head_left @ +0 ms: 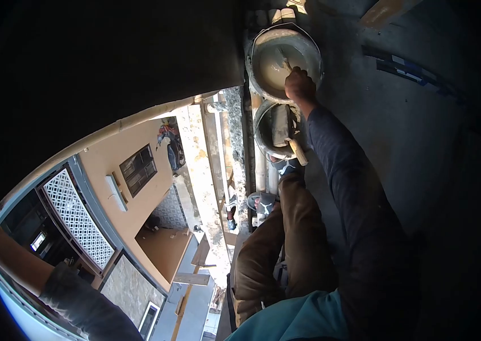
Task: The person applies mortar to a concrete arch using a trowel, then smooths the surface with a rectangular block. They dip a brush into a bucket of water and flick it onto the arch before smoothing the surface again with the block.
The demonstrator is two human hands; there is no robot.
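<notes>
My right hand (300, 85) reaches forward into a round bucket (314, 42) of pale wet plaster and is closed on a trowel (279, 58) whose blade lies in the mix. Closer to me stands a second, smaller bucket (260, 122) holding a flat tool with a wooden handle (298, 152). My left forearm (10, 258) in a dark pushed-up sleeve stretches toward the lower left edge. Its hand is outside the picture.
I sit high up on a dark ledge, knees in brown trousers (286, 244), feet in sandals (263, 202). Left of the poles (260, 170) there is a sheer drop to a street, an orange house (138, 170) and a person (169, 139) below.
</notes>
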